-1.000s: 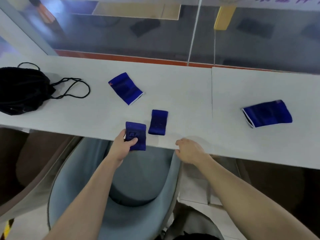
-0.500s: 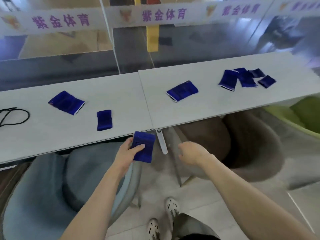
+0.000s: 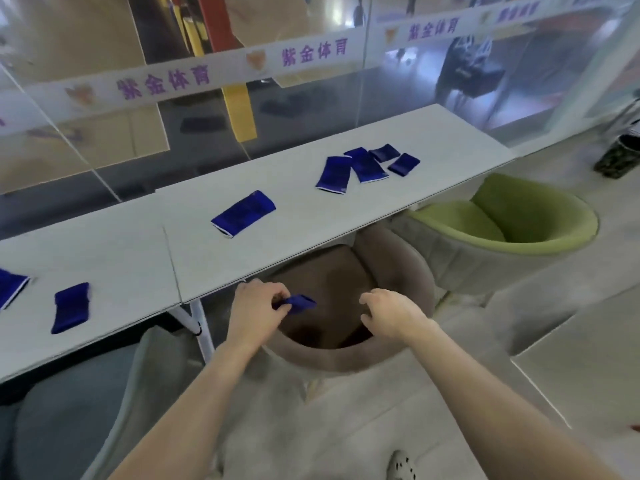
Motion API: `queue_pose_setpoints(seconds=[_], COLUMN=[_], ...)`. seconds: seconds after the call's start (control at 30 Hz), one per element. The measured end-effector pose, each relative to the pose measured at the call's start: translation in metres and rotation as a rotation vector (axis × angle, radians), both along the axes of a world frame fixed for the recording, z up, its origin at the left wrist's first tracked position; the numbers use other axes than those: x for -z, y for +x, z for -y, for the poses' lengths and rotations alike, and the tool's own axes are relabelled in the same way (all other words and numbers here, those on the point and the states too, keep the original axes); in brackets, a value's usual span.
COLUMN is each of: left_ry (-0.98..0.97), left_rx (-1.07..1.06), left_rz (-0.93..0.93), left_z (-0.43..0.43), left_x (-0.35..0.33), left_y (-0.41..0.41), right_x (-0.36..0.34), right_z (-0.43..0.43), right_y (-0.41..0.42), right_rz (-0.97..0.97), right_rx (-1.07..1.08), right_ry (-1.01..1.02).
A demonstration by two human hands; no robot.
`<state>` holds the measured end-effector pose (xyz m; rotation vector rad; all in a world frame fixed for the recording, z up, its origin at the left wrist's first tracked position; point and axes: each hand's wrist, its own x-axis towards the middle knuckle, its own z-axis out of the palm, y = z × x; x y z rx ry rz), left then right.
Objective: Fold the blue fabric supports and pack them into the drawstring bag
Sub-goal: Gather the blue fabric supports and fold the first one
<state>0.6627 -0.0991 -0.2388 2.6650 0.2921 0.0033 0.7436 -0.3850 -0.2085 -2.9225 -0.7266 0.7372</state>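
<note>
My left hand (image 3: 256,308) grips a small folded blue support (image 3: 300,302) in front of the table edge, above a brown chair. My right hand (image 3: 389,315) hovers beside it with loosely curled fingers and holds nothing. On the white table (image 3: 138,258) lie more blue supports: a small one (image 3: 71,307) at the left, part of another (image 3: 10,287) at the left edge, a larger one (image 3: 243,213) in the middle, and a cluster of several (image 3: 365,166) at the far right. The drawstring bag is out of view.
A brown chair (image 3: 346,355) stands under the table below my hands. A green chair (image 3: 519,220) stands to its right and a grey-blue chair (image 3: 69,420) at the lower left. A glass wall (image 3: 207,116) runs behind the table.
The view has swung right along the table; the bag's cord has left the frame. My left hand carried the small blue support rightward, and it now lies flatter in the fingers.
</note>
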Motion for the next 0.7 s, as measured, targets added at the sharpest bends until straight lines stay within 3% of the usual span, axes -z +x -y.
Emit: queue_pose_setpoints(seconds=[0.17, 0.27, 0.7], left_ry=[0.204, 0.215, 0.304], left_rx=[-0.008, -0.029, 0.016], left_rz=[-0.019, -0.054, -0.136], left_z=[0.082, 0.104, 0.116], left_x=[-0.002, 0.000, 0.020], left_y=[0.045, 0.064, 0.264], right_x=[0.001, 0.002, 0.038], right_z=[0.081, 0.109, 0.117], right_y=[0.065, 0.107, 0.304], right_rz=[-0.008, -0.022, -0.023], right_rx=[-0.038, -0.075, -0.143], right_ry=[0.013, 0.000, -0.026])
